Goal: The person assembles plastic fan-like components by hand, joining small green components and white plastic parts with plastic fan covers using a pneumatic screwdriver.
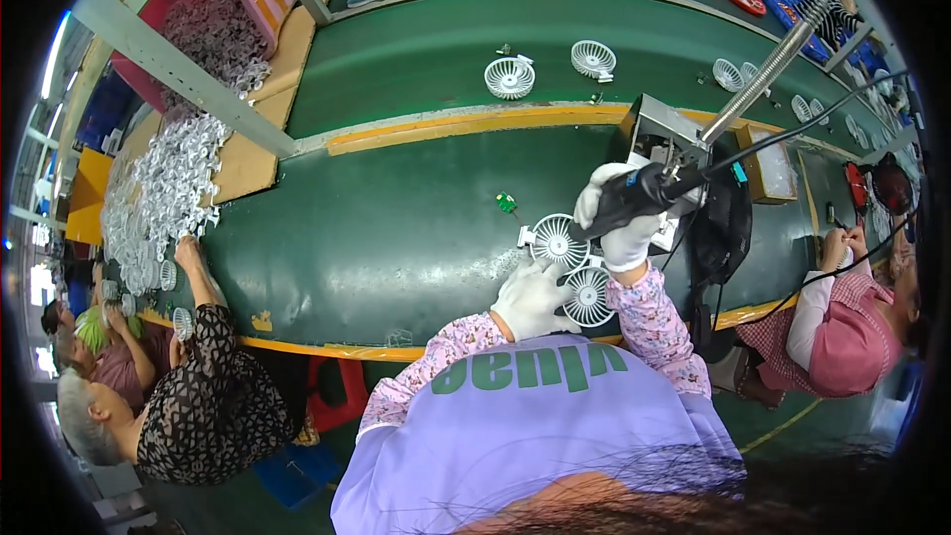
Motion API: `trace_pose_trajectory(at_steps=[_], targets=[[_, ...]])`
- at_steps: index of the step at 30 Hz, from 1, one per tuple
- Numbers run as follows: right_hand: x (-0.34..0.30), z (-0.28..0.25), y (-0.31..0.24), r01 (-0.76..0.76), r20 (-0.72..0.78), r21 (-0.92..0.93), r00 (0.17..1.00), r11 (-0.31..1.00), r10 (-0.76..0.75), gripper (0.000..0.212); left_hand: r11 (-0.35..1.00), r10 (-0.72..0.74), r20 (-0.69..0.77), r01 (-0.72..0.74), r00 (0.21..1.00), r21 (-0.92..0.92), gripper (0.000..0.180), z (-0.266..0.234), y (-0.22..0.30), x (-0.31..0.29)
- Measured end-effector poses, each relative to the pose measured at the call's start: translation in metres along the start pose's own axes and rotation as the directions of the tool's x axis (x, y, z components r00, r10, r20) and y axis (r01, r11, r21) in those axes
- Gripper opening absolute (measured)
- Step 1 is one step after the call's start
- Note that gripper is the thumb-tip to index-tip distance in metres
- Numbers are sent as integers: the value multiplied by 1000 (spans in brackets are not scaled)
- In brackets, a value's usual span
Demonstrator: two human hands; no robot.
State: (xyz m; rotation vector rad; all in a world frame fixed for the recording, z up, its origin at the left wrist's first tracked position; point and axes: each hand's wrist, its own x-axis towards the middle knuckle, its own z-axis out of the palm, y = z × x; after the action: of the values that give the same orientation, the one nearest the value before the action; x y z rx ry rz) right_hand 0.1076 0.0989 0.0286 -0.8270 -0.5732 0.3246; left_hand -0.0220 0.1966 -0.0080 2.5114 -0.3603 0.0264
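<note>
My right hand, in a white glove, is wrapped round a black electric screwdriver. The narrow end of the tool points down-left over the rim of a white round fan housing with radial ribs. Its exact tip is hard to make out. My left hand, gloved too, presses its fingers against the near edge of that housing. Close to its thumb lies a second white fan housing, below my right wrist. A small green circuit board sits on the green bench just beyond the first housing.
A metal box-shaped device stands beyond my right hand, beside a cardboard box. A coiled spring and black cable run overhead. Fan housings lie on the far belt. Clear plastic parts heap at left; co-workers sit on both sides.
</note>
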Motion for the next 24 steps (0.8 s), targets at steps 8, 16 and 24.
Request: trace_pose_trajectory(at_steps=[8, 16, 24], targets=[[-11, -56, 53, -504, 567, 821, 774, -266, 284, 45, 981, 136, -342, -174, 930, -82, 43, 12, -8, -17], [0, 25, 18, -220, 79, -153, 969, 963, 234, 74, 992, 106, -261, -120, 960, -38, 41, -2, 6, -22], [4, 46, -53, -48, -96, -345, 995, 937, 15, 100, 986, 122, -281, -149, 952, -77, 39, -7, -6, -20]])
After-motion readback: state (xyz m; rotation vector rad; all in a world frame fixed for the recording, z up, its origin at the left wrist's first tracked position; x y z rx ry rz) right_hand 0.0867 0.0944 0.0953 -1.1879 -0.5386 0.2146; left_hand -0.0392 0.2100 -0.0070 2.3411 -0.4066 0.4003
